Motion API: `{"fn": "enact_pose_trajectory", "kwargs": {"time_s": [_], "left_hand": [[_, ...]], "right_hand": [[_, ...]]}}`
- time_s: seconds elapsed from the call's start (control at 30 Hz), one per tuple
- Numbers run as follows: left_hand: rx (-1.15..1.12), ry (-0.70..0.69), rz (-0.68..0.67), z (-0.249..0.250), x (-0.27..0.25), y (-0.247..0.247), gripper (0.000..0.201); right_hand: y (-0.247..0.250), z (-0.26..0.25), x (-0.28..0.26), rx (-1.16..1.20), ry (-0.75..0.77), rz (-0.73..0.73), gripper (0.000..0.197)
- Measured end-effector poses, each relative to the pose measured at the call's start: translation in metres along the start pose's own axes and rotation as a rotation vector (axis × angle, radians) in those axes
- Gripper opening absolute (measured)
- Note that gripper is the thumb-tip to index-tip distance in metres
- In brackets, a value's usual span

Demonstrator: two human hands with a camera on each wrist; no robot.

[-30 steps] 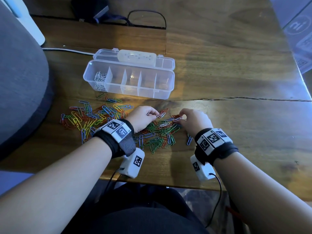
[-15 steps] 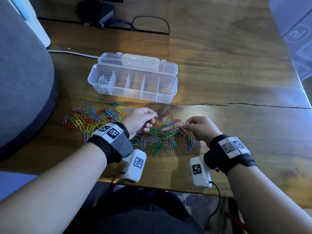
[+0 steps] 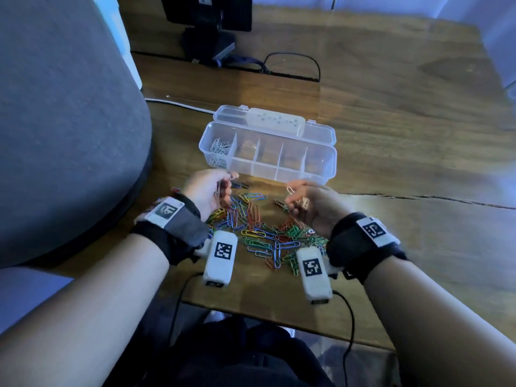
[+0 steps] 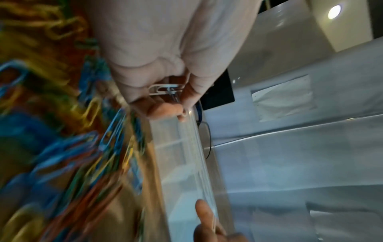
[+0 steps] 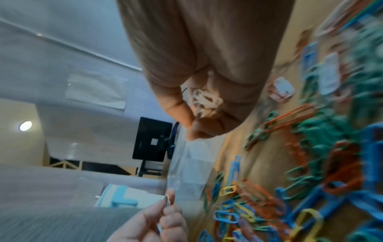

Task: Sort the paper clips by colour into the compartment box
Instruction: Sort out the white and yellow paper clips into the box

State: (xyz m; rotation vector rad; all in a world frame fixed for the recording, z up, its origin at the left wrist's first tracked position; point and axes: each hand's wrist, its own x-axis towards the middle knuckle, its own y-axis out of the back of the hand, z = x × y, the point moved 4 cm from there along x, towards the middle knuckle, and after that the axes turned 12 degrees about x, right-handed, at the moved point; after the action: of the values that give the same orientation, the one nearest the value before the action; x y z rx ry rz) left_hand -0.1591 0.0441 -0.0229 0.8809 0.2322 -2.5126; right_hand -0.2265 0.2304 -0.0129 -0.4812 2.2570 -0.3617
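Note:
A clear compartment box [image 3: 321,174] lies open on the wooden table, with white clips [image 3: 219,150] in its leftmost compartment. A heap of coloured paper clips [image 3: 265,233] is spread in front of it. My left hand [image 3: 215,188] is raised near the box's front left corner and pinches white clips [image 4: 165,89] in its curled fingers. My right hand [image 3: 300,198] hovers above the heap near the box's front wall, with several white clips [image 5: 204,99] gathered in its curled fingers and one sticking up [image 3: 290,190].
A grey chair back [image 3: 61,129] stands close on the left. A monitor stand [image 3: 208,43], black glasses [image 3: 290,65] and a white cable [image 3: 178,103] lie behind the box. The table [image 3: 418,135] extends to the right.
Both hands have lifted off the heap and moved toward the box, each carrying white clips. The head view has tilted up, showing more of the back of the table.

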Motion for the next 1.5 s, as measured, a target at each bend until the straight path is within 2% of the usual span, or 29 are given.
{"fn": "enact_pose_trajectory", "kwargs": {"time_s": [0.07, 0.17, 0.23, 0.37, 0.47, 0.57, 0.63, 0.7, 0.73, 0.87, 0.93, 1.0, 1.07, 1.3, 1.4, 1.5], "left_hand": [[0.005, -0.017, 0.077, 0.02, 0.008, 0.019, 0.027], [-0.018, -0.061, 0.149, 0.055, 0.022, 0.037, 0.031], [-0.016, -0.052, 0.124, 0.074, 0.031, 0.039, 0.038], [0.064, 0.005, 0.058, 0.087, 0.046, 0.042, 0.055], [0.109, 0.026, 0.064, 0.084, 0.05, 0.045, 0.068], [0.164, -0.049, 0.118, 0.085, 0.044, 0.047, 0.067], [0.198, -0.108, 0.129, 0.083, 0.03, 0.045, 0.056], [0.292, -0.14, 0.098, 0.073, 0.015, 0.042, 0.041], [0.331, -0.146, 0.071, 0.065, 0.009, 0.039, 0.037], [0.537, -0.193, -0.032, 0.029, -0.011, 0.016, 0.023], [0.742, -0.255, -0.092, 0.014, -0.017, -0.003, 0.023], [0.977, -0.324, -0.155, -0.001, -0.021, -0.023, 0.025], [1.151, -0.348, -0.239, -0.015, -0.023, -0.043, 0.028], [1.558, -0.494, -0.434, -0.047, -0.029, -0.096, 0.044], [1.705, -0.549, -0.333, -0.046, -0.024, -0.102, 0.042], [1.599, -0.594, -0.213, -0.036, -0.023, -0.109, 0.03]], "right_hand": [[-0.026, -0.006, 0.01, -0.06, -0.002, -0.013, 0.02], [-0.067, -0.018, 0.027, 0.078, 0.007, -0.038, 0.023], [-0.093, -0.03, 0.041, 0.115, 0.003, -0.071, 0.03], [-0.128, -0.041, 0.058, 0.066, -0.101, -0.12, 0.058], [-0.131, -0.035, 0.063, 0.18, -0.124, -0.106, 0.063], [-0.123, -0.035, 0.059, 0.287, -0.053, -0.139, 0.059], [-0.11, -0.04, 0.042, 0.189, 0.019, -0.096, 0.047], [-0.092, -0.046, 0.023, -0.039, 0.124, -0.028, 0.019], [-0.08, -0.048, 0.013, -0.138, 0.178, -0.007, 0.013], [-0.012, -0.047, -0.016, -0.558, 0.31, 0.139, 0.018], [0.022, -0.041, -0.022, -0.856, 0.337, 0.25, 0.019], [0.048, -0.03, -0.029, -1.118, 0.288, 0.336, 0.017], [0.066, -0.015, -0.034, -1.267, 0.225, 0.358, 0.02], [0.089, 0.016, -0.042, -1.44, 0.205, 0.296, 0.035], [0.101, 0.011, -0.043, -1.337, 0.26, 0.356, 0.029], [0.11, 0.004, -0.04, -1.246, 0.289, 0.422, 0.02]]}}
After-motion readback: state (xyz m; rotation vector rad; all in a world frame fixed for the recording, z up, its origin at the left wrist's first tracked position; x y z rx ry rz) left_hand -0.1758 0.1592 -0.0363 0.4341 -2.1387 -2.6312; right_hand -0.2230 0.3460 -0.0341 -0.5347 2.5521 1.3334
